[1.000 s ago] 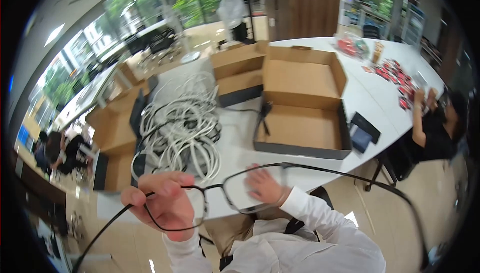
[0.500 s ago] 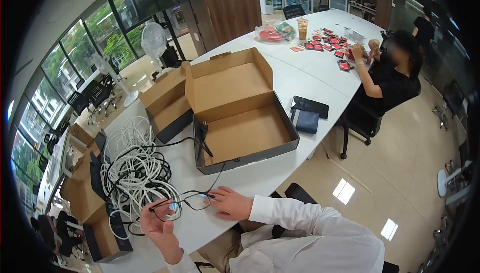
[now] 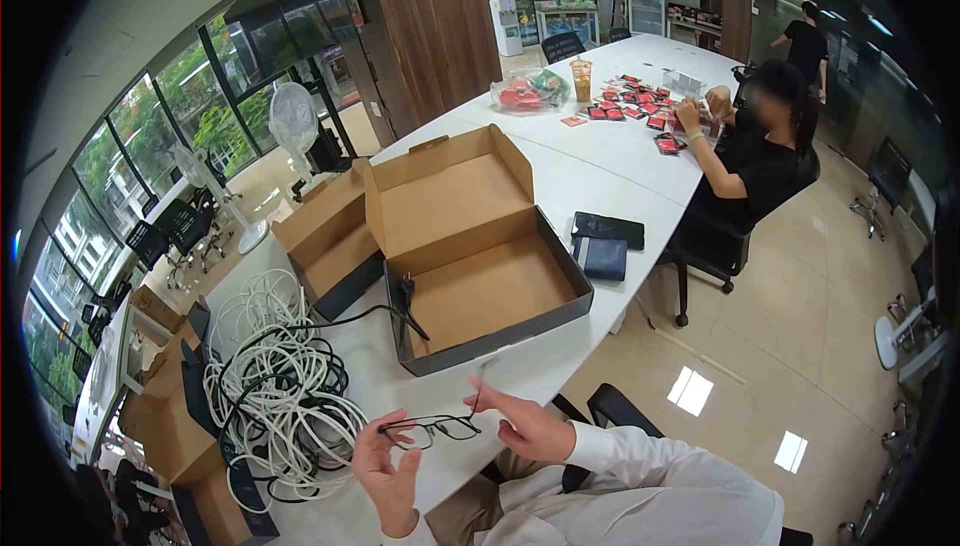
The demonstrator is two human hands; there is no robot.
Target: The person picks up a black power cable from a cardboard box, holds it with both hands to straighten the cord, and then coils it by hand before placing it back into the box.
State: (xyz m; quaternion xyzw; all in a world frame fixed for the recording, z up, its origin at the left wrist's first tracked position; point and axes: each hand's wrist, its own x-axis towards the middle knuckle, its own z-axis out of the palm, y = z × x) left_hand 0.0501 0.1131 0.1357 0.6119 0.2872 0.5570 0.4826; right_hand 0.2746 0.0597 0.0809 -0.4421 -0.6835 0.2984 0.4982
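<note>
A pair of dark-framed eyeglasses (image 3: 455, 428) is held up over the table's near edge, lenses toward the boxes. The fingers of my left hand (image 3: 388, 466) grip its left side. My right hand (image 3: 535, 428) pinches the other side near the hinge and temple arm, the index finger stretched along it. To the left of my hands lies a tangled heap of white and black cables (image 3: 285, 386). Beyond them stands an open cardboard box (image 3: 485, 291), brown inside and dark outside, with a black cable and its plug over its left side.
A second open box (image 3: 335, 246) and further boxes (image 3: 165, 421) flank the cables. A black phone (image 3: 610, 229) and a dark blue wallet-like item (image 3: 602, 258) lie to the right. Across the table a seated person (image 3: 755, 161) handles small red packets (image 3: 640, 101). A cup (image 3: 581, 81) stands there.
The eyeglasses and both hands have moved right. My right hand has lifted from the tabletop and turned, now pinching the frame's side. The view has shifted slightly; a person in the background has walked.
</note>
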